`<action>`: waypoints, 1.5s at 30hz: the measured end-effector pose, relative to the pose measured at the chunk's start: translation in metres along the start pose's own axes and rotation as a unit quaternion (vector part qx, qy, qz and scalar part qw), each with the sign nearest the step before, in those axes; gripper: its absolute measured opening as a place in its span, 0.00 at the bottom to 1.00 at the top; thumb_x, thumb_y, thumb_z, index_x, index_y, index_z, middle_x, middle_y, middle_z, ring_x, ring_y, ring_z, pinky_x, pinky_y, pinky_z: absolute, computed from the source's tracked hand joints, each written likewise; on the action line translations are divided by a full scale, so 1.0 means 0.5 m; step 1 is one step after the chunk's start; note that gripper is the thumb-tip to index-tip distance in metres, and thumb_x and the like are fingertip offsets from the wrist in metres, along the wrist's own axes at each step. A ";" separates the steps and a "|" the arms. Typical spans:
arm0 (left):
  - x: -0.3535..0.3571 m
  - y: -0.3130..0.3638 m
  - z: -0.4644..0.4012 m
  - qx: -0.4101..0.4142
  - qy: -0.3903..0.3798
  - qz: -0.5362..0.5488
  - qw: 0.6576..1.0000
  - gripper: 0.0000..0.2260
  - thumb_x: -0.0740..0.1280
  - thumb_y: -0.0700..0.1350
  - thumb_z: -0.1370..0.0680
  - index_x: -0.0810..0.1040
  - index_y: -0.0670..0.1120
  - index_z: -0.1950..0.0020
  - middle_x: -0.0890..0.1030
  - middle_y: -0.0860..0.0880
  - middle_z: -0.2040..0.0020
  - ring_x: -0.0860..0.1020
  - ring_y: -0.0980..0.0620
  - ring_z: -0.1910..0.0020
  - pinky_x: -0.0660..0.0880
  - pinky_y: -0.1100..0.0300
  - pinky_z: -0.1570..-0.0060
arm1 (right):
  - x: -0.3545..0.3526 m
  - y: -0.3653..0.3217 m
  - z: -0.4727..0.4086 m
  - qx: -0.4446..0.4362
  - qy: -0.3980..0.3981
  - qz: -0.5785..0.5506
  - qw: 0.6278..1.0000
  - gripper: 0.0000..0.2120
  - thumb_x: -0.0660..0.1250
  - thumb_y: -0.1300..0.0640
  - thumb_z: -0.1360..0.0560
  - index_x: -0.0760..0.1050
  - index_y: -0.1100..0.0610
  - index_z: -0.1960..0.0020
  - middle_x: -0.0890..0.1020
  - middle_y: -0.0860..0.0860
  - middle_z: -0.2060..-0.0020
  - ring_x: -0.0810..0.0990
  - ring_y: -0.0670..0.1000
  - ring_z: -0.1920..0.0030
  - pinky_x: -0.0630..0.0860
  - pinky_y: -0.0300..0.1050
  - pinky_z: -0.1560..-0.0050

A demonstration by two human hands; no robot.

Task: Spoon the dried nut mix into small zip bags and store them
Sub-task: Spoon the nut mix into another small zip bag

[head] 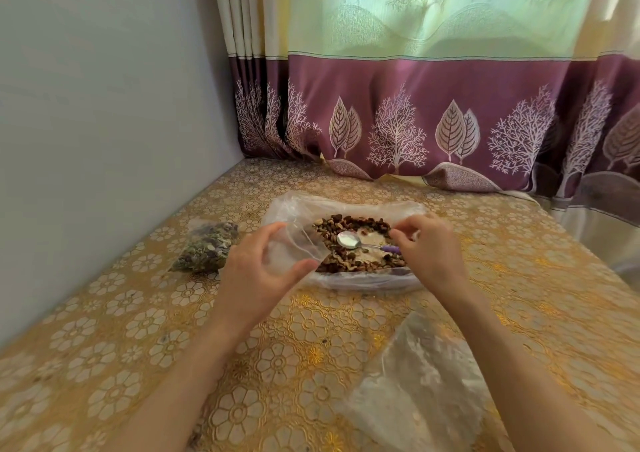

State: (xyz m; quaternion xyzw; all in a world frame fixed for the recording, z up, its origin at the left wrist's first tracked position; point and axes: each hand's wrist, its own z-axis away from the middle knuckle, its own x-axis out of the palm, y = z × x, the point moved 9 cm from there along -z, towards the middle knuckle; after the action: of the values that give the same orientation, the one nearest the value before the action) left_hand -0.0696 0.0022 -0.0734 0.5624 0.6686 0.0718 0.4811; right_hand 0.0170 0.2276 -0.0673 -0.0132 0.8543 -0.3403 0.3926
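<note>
Closest in, a stack of empty clear zip bags (415, 382) is laid flat on the gold floral tablecloth (121, 347), just under the right forearm; a bit further up, a small clear zip bag (294, 247) is pinched by the left hand (256, 264), thumb on the near side and fingers curled round the far side, so it's clamped on the plastic; the bag's mouth is pointed toward the nut pile, and nothing can really be made out inside it; the purple handle of a spoon (360, 242) is gripped by the right hand (429, 247) with fingers bent round it, and the shiny bowl is held just over the dried nut mix (356, 243), looking empty; the mix is spread out on a big opened plastic bag (346, 209) mid-table, with a bare patch in the middle of the pile; off to the left, well apart from the pile, a filled bag of greenish-purple dried stuff (207, 247) is parked near the wall (86, 105); at the back, the table edge is covered by a purple and green curtain (433, 105) printed with trees and leaves.
</note>
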 end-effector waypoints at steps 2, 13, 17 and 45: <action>-0.001 -0.008 -0.002 -0.006 0.003 0.002 1.000 0.38 0.64 0.72 0.38 0.69 0.52 0.35 0.73 0.56 0.45 0.73 0.55 0.48 0.69 0.62 0.49 | -0.016 0.040 -0.003 0.042 0.026 0.094 0.994 0.11 0.65 0.51 0.24 0.80 0.57 0.46 0.78 0.54 0.49 0.71 0.55 0.43 0.65 0.48 0.46; -0.003 -0.012 -0.002 0.008 0.013 -0.005 1.000 0.39 0.59 0.77 0.41 0.66 0.56 0.37 0.70 0.62 0.49 0.70 0.63 0.53 0.63 0.72 0.53 | 0.003 0.149 -0.003 0.200 -0.070 0.085 0.974 0.17 0.68 0.44 0.27 0.71 0.59 0.57 0.72 0.52 0.69 0.67 0.49 0.72 0.58 0.43 0.75; -0.007 -0.015 -0.001 0.015 0.026 -0.005 1.000 0.32 0.65 0.69 0.37 0.65 0.58 0.38 0.67 0.67 0.49 0.67 0.72 0.52 0.62 0.73 0.54 | 0.003 0.136 -0.012 0.168 -0.046 -0.049 0.983 0.16 0.69 0.52 0.25 0.74 0.58 0.69 0.69 0.49 0.76 0.64 0.48 0.76 0.60 0.40 0.76; 0.004 -0.015 0.007 0.029 0.014 -0.031 0.999 0.30 0.62 0.72 0.37 0.63 0.62 0.39 0.65 0.72 0.49 0.68 0.69 0.52 0.62 0.71 0.53 | -0.102 0.182 -0.025 0.177 0.143 -0.268 0.936 0.14 0.54 0.54 0.18 0.74 0.60 0.53 0.74 0.49 0.69 0.68 0.47 0.69 0.65 0.43 0.68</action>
State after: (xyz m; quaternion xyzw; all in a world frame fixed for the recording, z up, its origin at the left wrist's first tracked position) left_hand -0.0721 -0.0004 -0.0810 0.5537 0.6946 0.0454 0.4569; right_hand 0.0657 0.3193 -0.0815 -0.1228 0.7921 -0.5772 0.1560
